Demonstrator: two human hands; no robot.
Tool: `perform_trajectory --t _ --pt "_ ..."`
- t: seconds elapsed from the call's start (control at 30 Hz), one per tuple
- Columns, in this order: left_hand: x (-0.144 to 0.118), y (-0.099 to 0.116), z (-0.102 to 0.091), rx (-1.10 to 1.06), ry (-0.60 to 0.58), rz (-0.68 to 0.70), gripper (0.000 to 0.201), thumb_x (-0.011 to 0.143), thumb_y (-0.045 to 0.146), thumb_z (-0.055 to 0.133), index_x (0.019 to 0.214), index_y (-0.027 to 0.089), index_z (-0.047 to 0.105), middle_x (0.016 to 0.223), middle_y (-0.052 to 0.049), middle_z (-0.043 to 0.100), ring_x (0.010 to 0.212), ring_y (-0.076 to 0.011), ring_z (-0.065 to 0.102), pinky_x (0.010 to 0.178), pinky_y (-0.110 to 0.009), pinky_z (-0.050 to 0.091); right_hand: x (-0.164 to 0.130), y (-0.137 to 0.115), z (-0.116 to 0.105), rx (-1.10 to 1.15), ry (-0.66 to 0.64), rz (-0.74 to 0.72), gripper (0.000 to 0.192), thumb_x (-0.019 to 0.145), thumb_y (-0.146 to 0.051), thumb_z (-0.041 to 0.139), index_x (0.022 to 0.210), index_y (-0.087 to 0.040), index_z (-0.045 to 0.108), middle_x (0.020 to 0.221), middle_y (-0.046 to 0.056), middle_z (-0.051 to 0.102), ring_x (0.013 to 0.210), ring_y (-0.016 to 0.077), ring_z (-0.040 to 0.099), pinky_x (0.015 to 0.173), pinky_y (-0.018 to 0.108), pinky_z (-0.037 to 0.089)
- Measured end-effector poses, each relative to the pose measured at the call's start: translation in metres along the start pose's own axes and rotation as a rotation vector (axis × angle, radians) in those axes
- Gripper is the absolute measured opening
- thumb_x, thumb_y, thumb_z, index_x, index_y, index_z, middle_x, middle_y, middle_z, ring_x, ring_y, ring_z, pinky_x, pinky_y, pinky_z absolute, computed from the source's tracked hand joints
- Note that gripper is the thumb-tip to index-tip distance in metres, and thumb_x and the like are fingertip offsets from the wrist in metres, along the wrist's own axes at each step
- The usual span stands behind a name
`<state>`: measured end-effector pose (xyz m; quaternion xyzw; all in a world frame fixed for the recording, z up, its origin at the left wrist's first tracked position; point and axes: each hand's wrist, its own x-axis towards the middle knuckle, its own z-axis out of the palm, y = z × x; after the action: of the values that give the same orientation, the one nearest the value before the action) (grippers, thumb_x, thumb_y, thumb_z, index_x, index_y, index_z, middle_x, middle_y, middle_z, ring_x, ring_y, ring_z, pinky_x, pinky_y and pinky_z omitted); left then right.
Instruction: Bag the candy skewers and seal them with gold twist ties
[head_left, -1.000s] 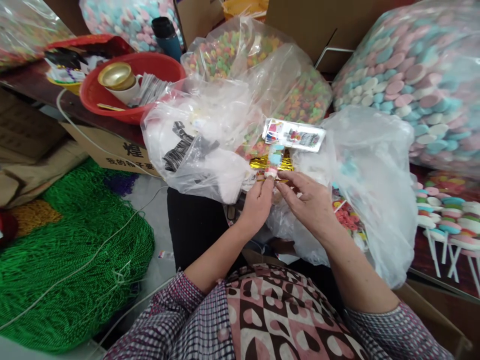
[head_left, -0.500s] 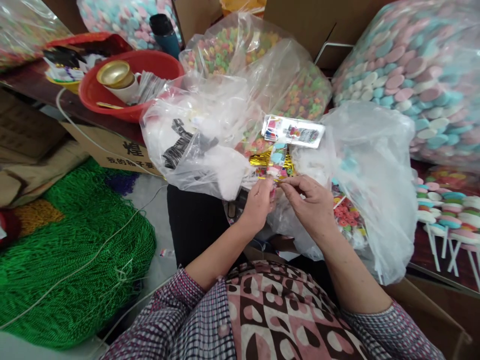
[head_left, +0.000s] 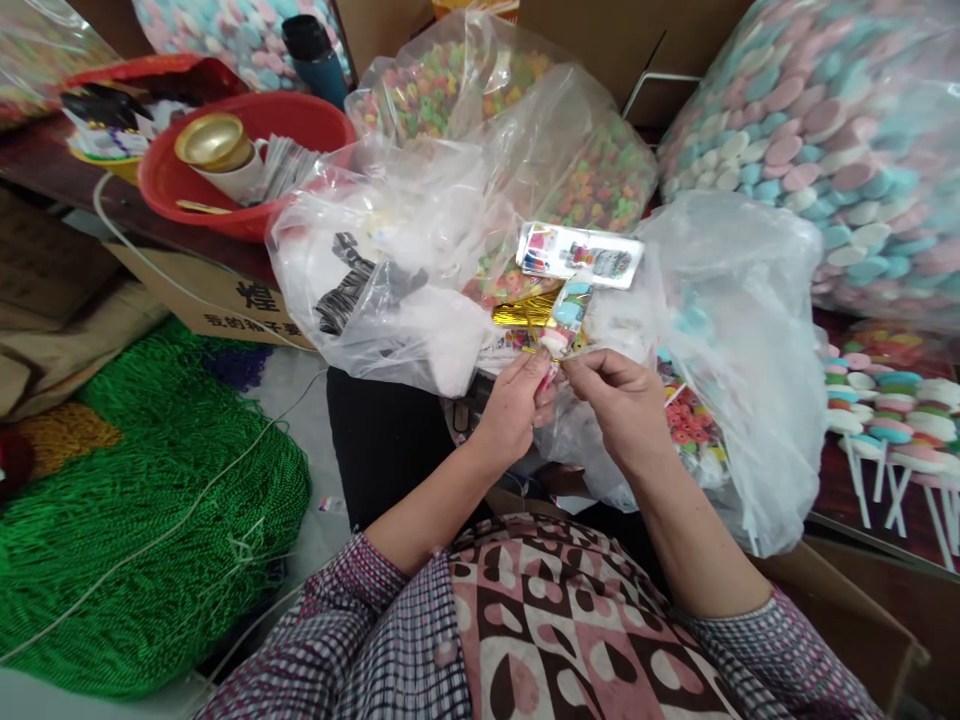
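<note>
My left hand (head_left: 516, 402) is closed round the gathered neck of a small clear bag of marshmallows (head_left: 568, 312), whose blue, white and pink pieces stick up above the fingers. Beside it, my right hand (head_left: 621, 402) pinches one end of a thin gold twist tie (head_left: 530, 349) at the bag's neck. The tie's other end pokes out left of my left thumb. Just behind lies a bundle of gold twist ties (head_left: 517, 312). A stack of printed packaging bags (head_left: 581, 254) rests farther back on the plastic.
Large clear sacks of ring-shaped candy (head_left: 607, 190) and pastel marshmallows (head_left: 795, 150) stand behind. At right lie several marshmallow skewers (head_left: 900, 410) on white sticks. A red basin (head_left: 161, 180) holds a gold bowl (head_left: 214, 142). Green cord (head_left: 150, 520) is heaped at left.
The marshmallow bag has tipped to the right in my left hand. My right hand stays pinched on the twist tie close beside it. The whole view has shifted slightly.
</note>
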<state>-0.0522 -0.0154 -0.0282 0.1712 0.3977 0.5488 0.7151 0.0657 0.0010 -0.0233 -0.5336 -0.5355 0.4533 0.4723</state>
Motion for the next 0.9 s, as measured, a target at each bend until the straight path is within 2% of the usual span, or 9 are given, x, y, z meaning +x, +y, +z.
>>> perform_trajectory --t 0.1,0.17,0.23,0.37,0.43,0.53,0.67,0.8,0.9 --pt "-0.004 0.009 -0.002 0.003 -0.137 -0.139 0.037 0.096 0.041 0.052 0.068 0.015 0.053 0.047 0.009 0.03 0.034 -0.002 0.022 0.038 -0.016 0.019 0.003 -0.001 -0.006 0.128 -0.112 0.101 0.016 0.071 -0.03 0.075 0.061 -0.02 0.067 0.06 -0.003 0.063 0.057 0.0108 0.051 0.063 0.027 0.045" --pt "-0.006 0.014 -0.005 0.029 -0.215 -0.247 0.04 0.098 0.038 0.046 0.067 0.014 0.055 0.045 0.009 0.029 0.032 -0.0018 0.021 0.038 -0.016 0.018 0.006 -0.002 -0.014 0.173 -0.221 0.146 0.018 0.07 -0.034 0.078 0.062 -0.021 0.068 0.062 -0.002 0.064 0.06 0.0121 0.054 0.065 0.028 0.046" --pt "-0.006 0.018 -0.006 0.05 -0.273 -0.348 0.041 0.099 0.035 0.043 0.065 0.014 0.055 0.044 0.009 0.029 0.031 -0.0016 0.021 0.037 -0.016 0.017 0.009 -0.002 -0.023 0.213 -0.304 0.161 0.019 0.067 -0.037 0.083 0.071 -0.022 0.072 0.073 0.0 0.07 0.069 0.0152 0.061 0.072 0.03 0.05" --pt "-0.007 0.019 -0.004 0.063 -0.349 -0.516 0.043 0.097 0.04 0.048 0.064 0.014 0.053 0.042 0.009 0.028 0.031 -0.0018 0.022 0.036 -0.015 0.018 0.013 0.005 -0.037 0.309 -0.483 0.208 0.046 0.063 -0.039 0.089 0.105 -0.027 0.076 0.108 0.003 0.075 0.099 0.0218 0.068 0.093 0.037 0.052" --pt "-0.007 0.017 -0.003 0.051 -0.363 -0.551 0.042 0.096 0.042 0.052 0.064 0.015 0.051 0.042 0.01 0.028 0.031 -0.0018 0.021 0.036 -0.015 0.018 0.014 0.012 -0.039 0.355 -0.544 0.226 0.037 0.064 -0.04 0.089 0.097 -0.027 0.078 0.101 0.003 0.076 0.095 0.0219 0.069 0.093 0.039 0.053" --pt "-0.006 0.013 -0.001 -0.004 -0.376 -0.533 0.041 0.097 0.04 0.05 0.066 0.015 0.051 0.043 0.01 0.027 0.03 -0.002 0.02 0.036 -0.015 0.019 0.013 0.022 -0.034 0.408 -0.424 0.233 0.027 0.058 -0.042 0.092 0.073 -0.026 0.077 0.077 0.001 0.075 0.074 0.0179 0.068 0.082 0.036 0.056" --pt "-0.004 0.01 -0.002 -0.125 -0.342 -0.418 0.035 0.1 0.034 0.044 0.075 0.014 0.056 0.048 0.01 0.03 0.033 -0.0021 0.023 0.037 -0.014 0.025 0.01 0.028 -0.018 0.38 -0.149 0.193 0.029 0.058 -0.044 0.091 0.065 -0.023 0.072 0.064 -0.001 0.07 0.06 0.0134 0.061 0.072 0.032 0.054" --pt "-0.004 0.008 0.0 -0.119 -0.24 -0.284 0.028 0.096 0.035 0.055 0.077 0.015 0.055 0.052 0.01 0.032 0.035 -0.0013 0.024 0.038 -0.014 0.024 0.004 0.026 -0.006 0.105 0.056 -0.041 0.019 0.073 -0.039 0.079 0.072 -0.021 0.072 0.073 0.0 0.072 0.068 0.0154 0.064 0.075 0.034 0.053" --pt "-0.002 0.006 0.002 -0.04 -0.122 -0.205 0.032 0.094 0.04 0.059 0.073 0.017 0.05 0.051 0.01 0.031 0.036 -0.0021 0.023 0.038 -0.015 0.021 0.0 0.02 -0.004 -0.195 0.097 -0.283 0.014 0.083 -0.033 0.069 0.074 -0.023 0.072 0.082 0.003 0.074 0.079 0.0188 0.067 0.081 0.037 0.053"
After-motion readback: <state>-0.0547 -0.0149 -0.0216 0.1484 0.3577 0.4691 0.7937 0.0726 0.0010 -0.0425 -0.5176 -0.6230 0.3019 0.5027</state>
